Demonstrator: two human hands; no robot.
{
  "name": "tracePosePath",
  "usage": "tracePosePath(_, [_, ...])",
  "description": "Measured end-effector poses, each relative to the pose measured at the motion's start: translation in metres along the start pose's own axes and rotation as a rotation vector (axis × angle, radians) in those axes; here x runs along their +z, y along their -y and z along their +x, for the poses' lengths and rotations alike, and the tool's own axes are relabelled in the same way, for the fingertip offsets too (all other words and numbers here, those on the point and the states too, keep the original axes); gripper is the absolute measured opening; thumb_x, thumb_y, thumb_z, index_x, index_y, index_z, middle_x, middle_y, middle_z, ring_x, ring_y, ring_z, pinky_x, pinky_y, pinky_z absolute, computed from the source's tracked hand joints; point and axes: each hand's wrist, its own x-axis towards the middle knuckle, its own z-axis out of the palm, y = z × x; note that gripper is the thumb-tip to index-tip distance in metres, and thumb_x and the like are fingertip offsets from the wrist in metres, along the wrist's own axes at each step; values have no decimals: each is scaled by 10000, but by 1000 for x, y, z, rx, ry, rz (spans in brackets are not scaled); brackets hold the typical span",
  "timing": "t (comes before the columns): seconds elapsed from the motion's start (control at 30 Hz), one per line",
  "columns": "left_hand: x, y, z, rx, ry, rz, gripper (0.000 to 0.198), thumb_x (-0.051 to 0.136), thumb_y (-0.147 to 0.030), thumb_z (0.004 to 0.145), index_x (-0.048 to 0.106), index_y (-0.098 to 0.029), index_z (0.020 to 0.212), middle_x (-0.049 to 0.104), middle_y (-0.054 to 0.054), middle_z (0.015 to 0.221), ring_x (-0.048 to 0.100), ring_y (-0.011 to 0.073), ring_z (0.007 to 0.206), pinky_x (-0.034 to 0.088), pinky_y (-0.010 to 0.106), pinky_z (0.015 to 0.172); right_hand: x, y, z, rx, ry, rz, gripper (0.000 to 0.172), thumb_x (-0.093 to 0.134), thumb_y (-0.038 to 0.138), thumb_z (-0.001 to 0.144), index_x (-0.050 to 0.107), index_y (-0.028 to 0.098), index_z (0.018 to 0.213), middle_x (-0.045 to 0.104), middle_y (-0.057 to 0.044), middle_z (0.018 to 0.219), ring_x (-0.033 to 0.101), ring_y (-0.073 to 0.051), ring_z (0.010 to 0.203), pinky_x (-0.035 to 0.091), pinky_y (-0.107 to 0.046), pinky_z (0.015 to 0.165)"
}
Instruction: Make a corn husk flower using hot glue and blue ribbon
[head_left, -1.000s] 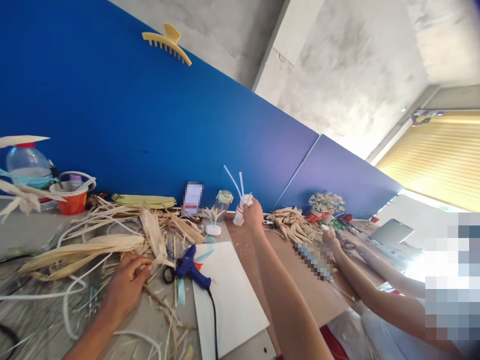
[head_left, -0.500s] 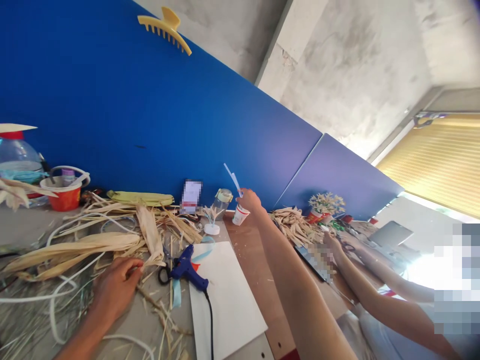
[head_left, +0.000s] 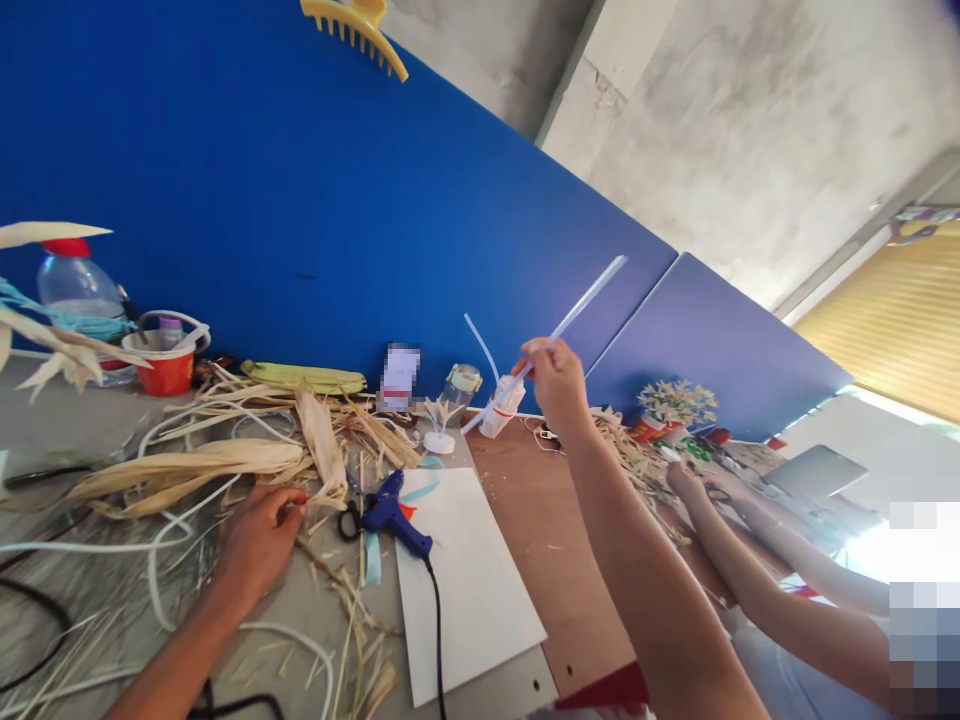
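Nearest, a flat white rectangular board [head_left: 472, 590] lay on the grey desk [head_left: 506, 690], a black cord trailing across it from a dark-blue plastic glue gun [head_left: 397, 515]. The left hand [head_left: 262, 530] rested just left of the gun, fingers curled and thumb near the forefinger; I could not tell whether that grip held anything. Its fingertips sat close to the lower end of a dry, tan, folded corn husk [head_left: 319, 440], and loose husk strips and white cord lay around it.

Farther off, the right hand [head_left: 555, 380] was raised above the brown desk section [head_left: 555, 540], its grip closed, thumb against fingers, on a long, thin, translucent whitish rod [head_left: 592, 292], probably a glue stick. The rod slanted: its upper end rose to the right, and its lower end reached down across the left side of a small white paper cup with red markings [head_left: 501, 412]. Contact between them could not be made out. A second translucent rod [head_left: 482, 348] stood leaning in the cup.

The held rod was likely very light, smooth and slightly slippery, stiff enough to stay straight yet bendable, and hardly fragile. A light pinch around its middle, as here, suited it; a hold near one end would probably let it swing.

Behind everything stood the blue partition [head_left: 300, 180].
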Motion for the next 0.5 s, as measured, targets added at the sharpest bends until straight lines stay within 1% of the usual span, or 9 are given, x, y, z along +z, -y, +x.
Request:
tracePosePath(0.07, [-1, -2, -1, -11, 13, 16, 200, 501, -311, 707, 677, -225, 744, 665, 72, 831, 616, 247, 770, 467, 352, 729, 9, 4, -42, 121, 310, 107, 200, 442, 263, 819, 585, 167, 921, 563, 17, 556, 534, -146, 537, 425, -280, 574])
tracePosePath(0.13, [-1, -5, -1, -19, 28, 31, 210, 490, -275, 702, 684, -216, 755, 662, 80, 860, 611, 247, 767, 464, 363, 743, 22, 2, -82, 255, 626, 124, 199, 447, 225, 791, 621, 172, 873, 528, 21, 498, 501, -148, 474, 387, -276, 506])
tracePosePath(0.17, [-2, -7, -1, -19, 21, 31, 227, 475, -241, 690, 688, -209, 762, 657, 85, 870, 608, 245, 764, 462, 368, 757, 29, -1, -101, 295, 702, 77, 220, 436, 218, 791, 638, 181, 871, 512, 20, 494, 492, -156, 470, 370, -279, 485])
tracePosePath(0.2, [-3, -9, -2, -18, 12, 30, 251, 461, -207, 672, 691, -204, 773, 648, 86, 869, 604, 243, 769, 461, 369, 767, 37, -3, -117, 297, 720, 8, 208, 451, 210, 776, 649, 192, 839, 526, 11, 536, 497, -161, 493, 373, -286, 490])
tracePosePath(0.27, [-6, -12, -2, -21, -7, 2, 285, 450, -178, 645, 693, -197, 793, 629, 79, 849, 598, 238, 768, 464, 362, 774, 52, -9, -143, 277, 703, -37, 84, 558, 208, 714, 640, 194, 710, 573, -16, 671, 531, -175, 610, 401, -309, 581])
tracePosePath(0.3, [-7, -14, -2, -39, -25, -17, 289, 446, -176, 640, 690, -192, 793, 622, 74, 838, 594, 235, 760, 467, 356, 767, 59, -11, -153, 273, 699, -58, 46, 615, 231, 681, 626, 194, 656, 563, -20, 693, 528, -182, 634, 398, -318, 603])
tracePosePath(0.37, [-11, -17, -2, -61, -62, -50, 281, 446, -180, 633, 679, -181, 791, 609, 73, 834, 586, 237, 764, 468, 350, 755, 73, -13, -170, 285, 686, -96, 134, 720, 268, 589, 626, 201, 656, 547, -20, 728, 510, -182, 629, 382, -324, 605])
tracePosePath(0.43, [-14, -20, -2, -75, -106, -99, 253, 449, -193, 656, 659, -180, 796, 597, 68, 838, 575, 228, 753, 467, 339, 739, 83, -14, -181, 295, 673, -146, 208, 774, 268, 524, 616, 210, 647, 524, -12, 730, 484, -165, 588, 359, -311, 581])
tracePosePath(0.5, [-17, -22, -1, -86, -158, -165, 216, 463, -229, 688, 638, -181, 805, 590, 61, 828, 561, 217, 724, 464, 333, 722, 90, -14, -188, 283, 674, -202, 220, 785, 231, 505, 590, 212, 605, 503, -5, 701, 465, -150, 561, 331, -294, 562])
